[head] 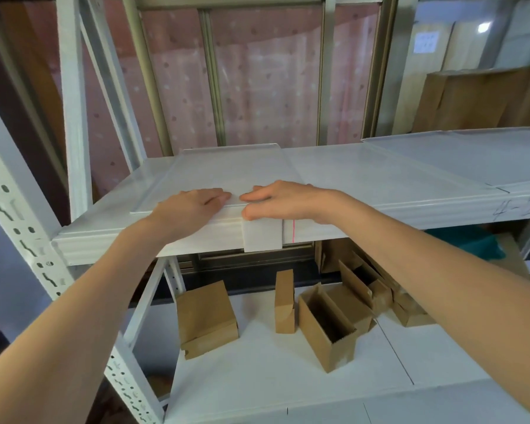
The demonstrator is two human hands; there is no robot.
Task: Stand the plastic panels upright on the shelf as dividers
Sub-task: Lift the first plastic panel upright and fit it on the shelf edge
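Below the upper shelf (104, 209), on the lower shelf (257, 377), stand several brown cardboard boxes: a closed box (207, 319) on the left, a narrow box (284, 301) upright beside it, an open-topped box (326, 335) and a cluster of further boxes (367, 289) towards the right. A perforated white post (22, 228) carries the shelves at the left, and a window with a pinkish dotted covering (257, 87) stands behind the rack. On the front lip of the upper shelf sit a white tab (262, 235), a thin red line (293, 231) just beside it, and a handwritten "4-2" mark (516, 209) far to the right. The plastic panel (227, 169) is clear and nearly colourless, a long rectangle with a thin raised rim at its far end, and it lies flat on the upper shelf, not yet upright. Its long axis runs from the front lip to the back of the shelf, the near short edge at the lip. A second clear panel (471, 154) lies flat further right, well apart. Both hands are at the near edge: the left hand (190, 206) rests palm down on it with fingers fairly straight, gripping nothing; the right hand (285, 200) lays its fingers on top with the thumb against the lip, and I cannot tell whether it pinches the edge
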